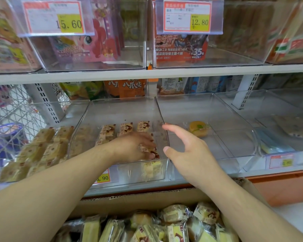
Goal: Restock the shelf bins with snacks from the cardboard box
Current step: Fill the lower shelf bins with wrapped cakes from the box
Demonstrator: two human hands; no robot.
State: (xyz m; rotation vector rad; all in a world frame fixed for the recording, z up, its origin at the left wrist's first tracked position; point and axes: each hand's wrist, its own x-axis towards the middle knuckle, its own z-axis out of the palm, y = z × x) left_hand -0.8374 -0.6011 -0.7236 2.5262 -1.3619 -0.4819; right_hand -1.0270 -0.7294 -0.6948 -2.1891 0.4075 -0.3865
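Restocking partly done: middle bin part filled, box well stocked.

My left hand (136,147) is inside the middle bin (162,169), its grip grasping a snack pack (150,151) near the front wall; packs (125,128) line the far half, and the near floor is bare. My right hand (184,149) hovers released at the divider edge. The right bin (234,154) holds one round cake (198,128). The box (147,199) below holds many snacks (175,222). Room above both bins is open under the upper shelf (147,74).

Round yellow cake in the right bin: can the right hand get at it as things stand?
Probably yes. The right hand hangs open over the right bin, whose top is open; nothing lies between it and the round yellow cake.
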